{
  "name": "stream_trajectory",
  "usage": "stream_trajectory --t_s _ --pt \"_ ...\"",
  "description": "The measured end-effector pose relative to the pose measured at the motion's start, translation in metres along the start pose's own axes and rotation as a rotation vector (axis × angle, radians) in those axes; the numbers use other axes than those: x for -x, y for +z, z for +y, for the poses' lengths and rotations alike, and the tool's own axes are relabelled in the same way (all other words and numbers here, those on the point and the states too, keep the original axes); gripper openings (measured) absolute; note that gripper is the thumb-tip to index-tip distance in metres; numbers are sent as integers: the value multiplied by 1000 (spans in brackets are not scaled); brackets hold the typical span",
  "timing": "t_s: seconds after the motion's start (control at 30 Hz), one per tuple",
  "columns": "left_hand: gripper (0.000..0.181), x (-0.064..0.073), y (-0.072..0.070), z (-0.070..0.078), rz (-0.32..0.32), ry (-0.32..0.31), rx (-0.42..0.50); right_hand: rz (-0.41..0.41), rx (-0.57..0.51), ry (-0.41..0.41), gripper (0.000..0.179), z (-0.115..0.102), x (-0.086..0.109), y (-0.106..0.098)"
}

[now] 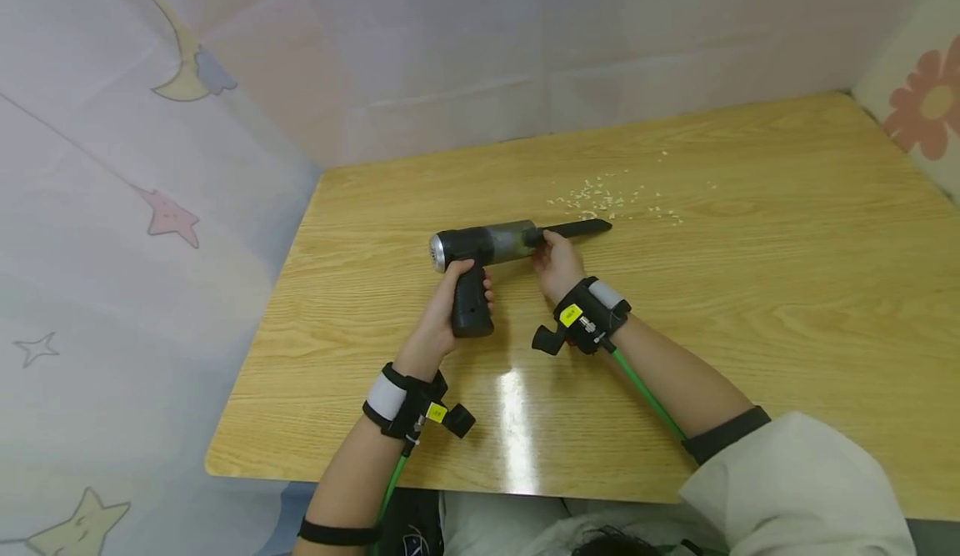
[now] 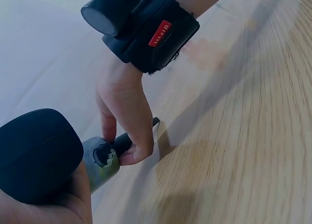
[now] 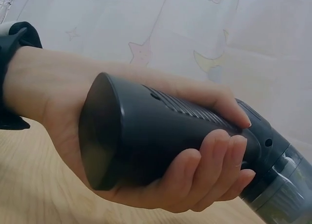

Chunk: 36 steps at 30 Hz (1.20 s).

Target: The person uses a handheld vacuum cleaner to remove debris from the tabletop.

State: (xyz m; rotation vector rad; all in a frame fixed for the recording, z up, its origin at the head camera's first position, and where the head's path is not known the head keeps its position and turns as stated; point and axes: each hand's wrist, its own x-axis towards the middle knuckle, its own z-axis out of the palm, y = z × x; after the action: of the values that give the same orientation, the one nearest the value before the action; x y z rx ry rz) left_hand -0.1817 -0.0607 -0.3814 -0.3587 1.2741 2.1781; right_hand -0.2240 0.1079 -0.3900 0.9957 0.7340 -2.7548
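A black handheld vacuum cleaner [image 1: 468,246] with a pistol handle and a clear dust cup [image 1: 513,239] is held over the table, its nose to the right. My left hand [image 1: 441,310] grips the handle, thumb near its top; the right wrist view shows the fingers [image 3: 214,156] curled round the handle [image 3: 151,141]. At the front, my right hand [image 1: 558,268] pinches the base of a flat black crevice nozzle [image 1: 588,228]. In the left wrist view, thumb and fingers of the right hand [image 2: 127,104] close round the nozzle [image 2: 123,144] by the cup's mouth.
Small pale scraps [image 1: 600,197] lie scattered on the wooden table [image 1: 712,356], just beyond the nozzle tip. Printed cloth walls [image 1: 450,64] stand along the table's back and left sides. Each wrist wears a strapped camera [image 1: 588,314] with a green cable.
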Motion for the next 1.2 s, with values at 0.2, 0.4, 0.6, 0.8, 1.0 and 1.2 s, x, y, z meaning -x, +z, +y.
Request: stream_trajectory --t_s 0.2,0.4,0.6,0.8,1.0,1.2 --pt "26 -6 8 -2 19 15 5 10 -40 14 17 -7 -5 -2" --pt "26 -9 9 -2 11 24 30 4 -64 22 35 -9 -9 -1" --pt "26 -8 6 1 24 37 29 -18 -53 40 24 -7 -11 3" --pt "26 -13 8 2 36 44 24 -17 -78 36 14 -9 -17 4" --pt "26 -14 8 2 36 48 21 -13 -78 37 14 -9 -17 6" --pt "28 -11 0 4 -3 22 25 -15 -70 31 28 -5 -6 7"
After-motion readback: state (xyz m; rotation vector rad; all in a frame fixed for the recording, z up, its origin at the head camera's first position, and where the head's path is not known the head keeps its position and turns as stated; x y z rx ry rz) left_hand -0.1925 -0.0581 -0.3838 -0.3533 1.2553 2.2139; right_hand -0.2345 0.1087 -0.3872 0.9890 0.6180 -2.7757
